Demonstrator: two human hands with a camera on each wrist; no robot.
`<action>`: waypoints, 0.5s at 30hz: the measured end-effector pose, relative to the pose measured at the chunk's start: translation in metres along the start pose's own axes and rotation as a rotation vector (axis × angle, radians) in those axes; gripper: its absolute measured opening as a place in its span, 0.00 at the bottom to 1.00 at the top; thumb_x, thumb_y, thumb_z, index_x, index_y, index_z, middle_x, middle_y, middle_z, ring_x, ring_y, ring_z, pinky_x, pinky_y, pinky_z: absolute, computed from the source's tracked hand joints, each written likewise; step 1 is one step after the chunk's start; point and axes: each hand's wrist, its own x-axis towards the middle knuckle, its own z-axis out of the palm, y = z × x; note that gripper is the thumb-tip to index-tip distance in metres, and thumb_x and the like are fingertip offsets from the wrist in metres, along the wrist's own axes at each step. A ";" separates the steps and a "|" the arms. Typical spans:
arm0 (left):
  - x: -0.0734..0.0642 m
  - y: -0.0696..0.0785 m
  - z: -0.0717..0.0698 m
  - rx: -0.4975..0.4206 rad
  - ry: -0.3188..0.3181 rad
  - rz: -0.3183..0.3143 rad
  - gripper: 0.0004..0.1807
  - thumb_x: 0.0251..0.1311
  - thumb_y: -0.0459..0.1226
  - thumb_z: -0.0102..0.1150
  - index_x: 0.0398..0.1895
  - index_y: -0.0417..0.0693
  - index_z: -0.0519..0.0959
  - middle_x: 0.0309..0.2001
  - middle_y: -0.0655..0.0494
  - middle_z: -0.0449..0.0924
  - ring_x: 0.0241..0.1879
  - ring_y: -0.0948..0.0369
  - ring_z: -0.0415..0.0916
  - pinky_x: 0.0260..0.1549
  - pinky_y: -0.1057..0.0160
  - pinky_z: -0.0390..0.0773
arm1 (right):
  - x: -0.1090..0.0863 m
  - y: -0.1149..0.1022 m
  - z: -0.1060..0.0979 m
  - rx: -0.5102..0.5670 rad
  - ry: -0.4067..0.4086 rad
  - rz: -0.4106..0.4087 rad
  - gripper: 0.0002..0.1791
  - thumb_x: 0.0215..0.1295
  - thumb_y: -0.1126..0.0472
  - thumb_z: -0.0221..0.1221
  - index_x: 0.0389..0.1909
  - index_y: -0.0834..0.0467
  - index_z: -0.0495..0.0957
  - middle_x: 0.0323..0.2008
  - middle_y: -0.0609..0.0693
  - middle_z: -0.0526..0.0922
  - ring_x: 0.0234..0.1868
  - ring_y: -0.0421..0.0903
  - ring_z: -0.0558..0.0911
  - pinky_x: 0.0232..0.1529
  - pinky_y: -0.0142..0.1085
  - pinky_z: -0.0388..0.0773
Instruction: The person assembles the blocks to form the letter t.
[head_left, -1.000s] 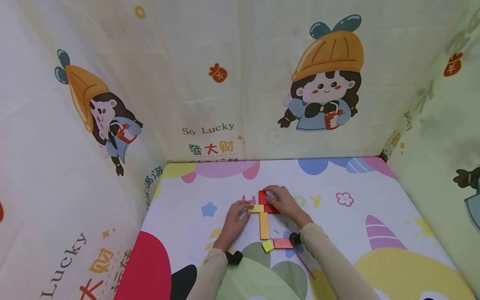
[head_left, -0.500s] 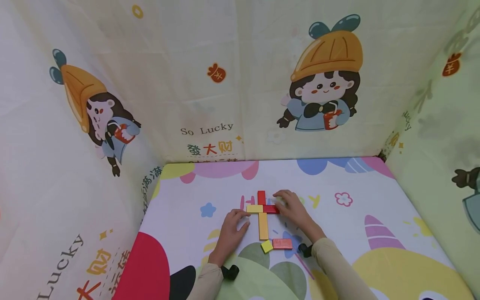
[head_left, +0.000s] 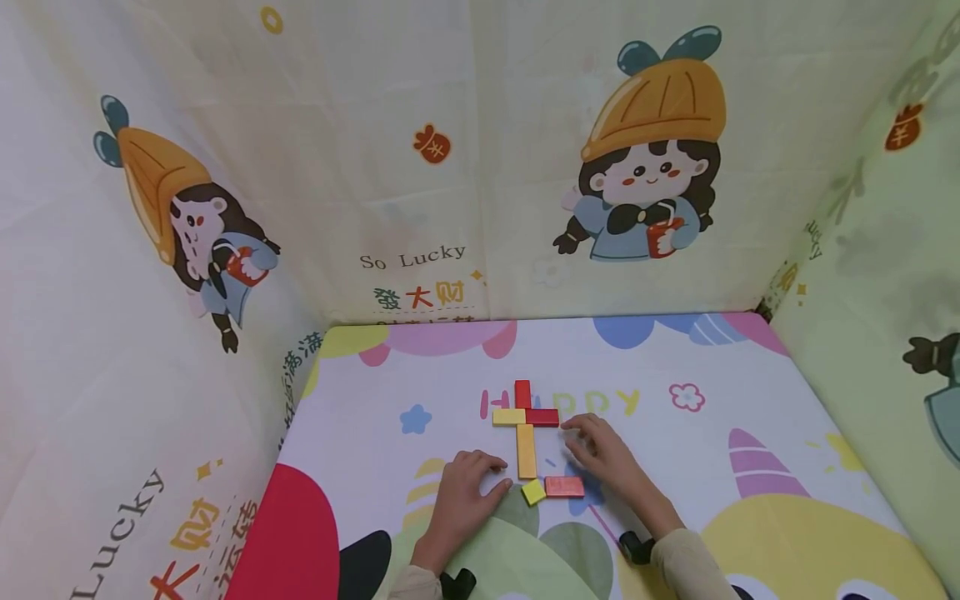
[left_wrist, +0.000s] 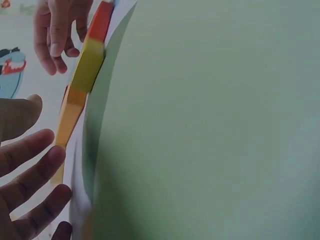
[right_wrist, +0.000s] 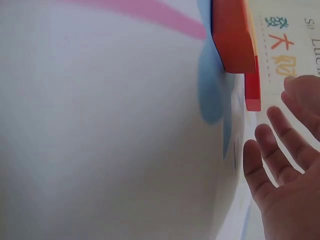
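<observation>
Several flat coloured blocks lie in the middle of the table. A red block [head_left: 522, 394] stands lengthwise at the far end. Below it a pale yellow block [head_left: 509, 417] and a dark red block [head_left: 542, 417] form a crossbar. A long orange block [head_left: 527, 452] runs from there towards me. Nearer still, a small yellow block [head_left: 534, 492] sits askew beside a light red block [head_left: 564, 487]. My left hand [head_left: 467, 500], holding nothing, is left of the orange block with fingers relaxed. My right hand [head_left: 611, 458] is likewise free, its fingertips close to the dark red block's right end.
The table [head_left: 420, 367] wears a printed cover with cartoon shapes and lettering. Printed cloth walls [head_left: 525, 167] enclose it at the back, left and right. Black wrist cameras show at both wrists, the right one [head_left: 636, 548] near the light red block.
Both hands have come away from the blocks: the left drew back towards me, the right moved back and to the right. The blocks stay in the same arrangement.
</observation>
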 end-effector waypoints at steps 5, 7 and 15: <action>-0.012 0.011 0.003 0.042 -0.010 0.005 0.12 0.58 0.50 0.76 0.43 0.61 0.87 0.39 0.69 0.84 0.44 0.65 0.76 0.45 0.58 0.76 | -0.019 -0.004 0.001 0.001 -0.033 -0.075 0.18 0.67 0.63 0.68 0.55 0.51 0.80 0.45 0.43 0.81 0.42 0.39 0.75 0.45 0.33 0.79; -0.016 0.015 0.006 0.064 -0.011 -0.005 0.13 0.57 0.51 0.76 0.43 0.62 0.87 0.38 0.70 0.84 0.44 0.64 0.75 0.46 0.57 0.75 | -0.027 -0.006 0.002 -0.007 -0.058 -0.074 0.18 0.67 0.61 0.68 0.56 0.50 0.79 0.45 0.42 0.81 0.43 0.38 0.74 0.47 0.33 0.79; -0.024 0.027 0.015 0.131 -0.030 -0.061 0.17 0.57 0.57 0.75 0.46 0.65 0.88 0.40 0.70 0.83 0.47 0.64 0.72 0.50 0.53 0.72 | -0.044 -0.012 0.006 -0.073 -0.089 -0.151 0.18 0.69 0.53 0.68 0.57 0.51 0.81 0.53 0.41 0.84 0.50 0.41 0.78 0.57 0.45 0.78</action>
